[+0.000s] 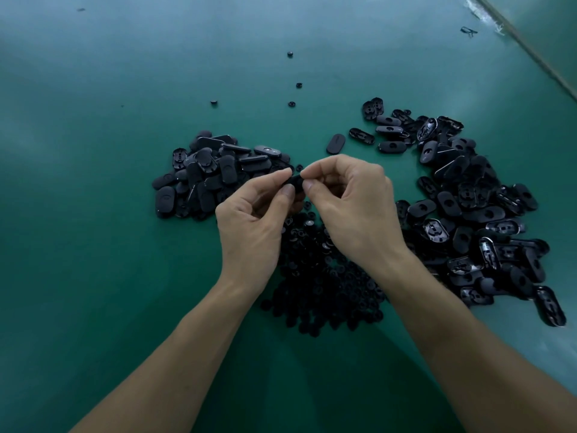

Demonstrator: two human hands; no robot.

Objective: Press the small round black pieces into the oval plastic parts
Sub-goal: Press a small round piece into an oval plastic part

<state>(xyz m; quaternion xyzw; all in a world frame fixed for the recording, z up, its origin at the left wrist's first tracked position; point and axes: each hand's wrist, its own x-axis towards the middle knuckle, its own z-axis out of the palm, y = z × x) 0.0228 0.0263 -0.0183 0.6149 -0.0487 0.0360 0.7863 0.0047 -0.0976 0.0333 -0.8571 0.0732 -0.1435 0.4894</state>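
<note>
Above the middle of the green table, my left hand (253,210) and my right hand (349,198) meet at the fingertips. Between them they pinch one black oval plastic part (295,182), mostly hidden by the fingers. Whether a small round piece sits on it cannot be seen. Under my wrists lies a heap of small round black pieces (321,276). A pile of oval parts (212,176) lies to the left. A larger, looser pile of oval parts (474,214) spreads to the right.
One oval part (335,144) lies alone between the two piles. A few stray round pieces (291,104) are scattered farther back on the green table (93,214). The table's edge (530,51) runs diagonally at the top right, with a small black scrap (468,30) beside it.
</note>
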